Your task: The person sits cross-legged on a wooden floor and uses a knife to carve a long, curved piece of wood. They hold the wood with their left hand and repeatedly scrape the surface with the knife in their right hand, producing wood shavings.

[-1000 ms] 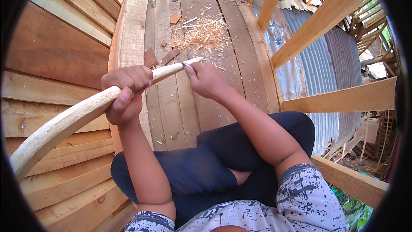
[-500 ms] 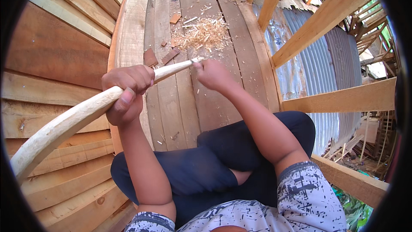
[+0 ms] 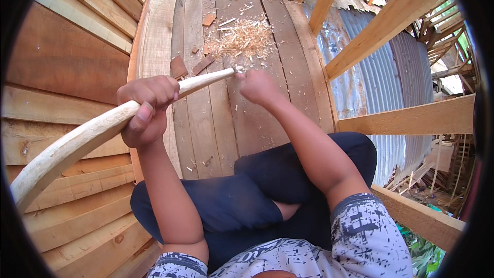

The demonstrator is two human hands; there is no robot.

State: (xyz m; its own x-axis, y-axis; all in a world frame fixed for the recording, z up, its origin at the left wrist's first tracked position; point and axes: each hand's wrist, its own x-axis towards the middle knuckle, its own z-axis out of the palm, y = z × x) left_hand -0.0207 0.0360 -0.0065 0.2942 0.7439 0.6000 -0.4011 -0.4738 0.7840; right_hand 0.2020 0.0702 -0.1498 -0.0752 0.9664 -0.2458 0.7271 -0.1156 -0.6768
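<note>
A long, pale, peeled wooden pole (image 3: 77, 134) runs from the lower left up to a tapered tip in the middle. My left hand (image 3: 146, 105) is wrapped round it, thumb lying along its near side. Just beyond the tip, my right hand (image 3: 257, 86) is closed. Small pale shavings (image 3: 239, 68) and a bit of something dark show at its fingertips. What the right fingers grip is mostly hidden, and I cannot make it out.
Wood shavings (image 3: 244, 38) lie heaped on the plank floor (image 3: 257, 128), near several reddish-brown chips (image 3: 203, 65). A board wall (image 3: 67, 56) rises on the left. On the right are wooden rails (image 3: 411, 114) and corrugated metal sheets (image 3: 383, 72). My crossed legs (image 3: 226, 201) are close below my hands.
My left hand and the pole have shifted slightly left, so the tip now sits a little apart from my right hand. My right hand has moved slightly right.
</note>
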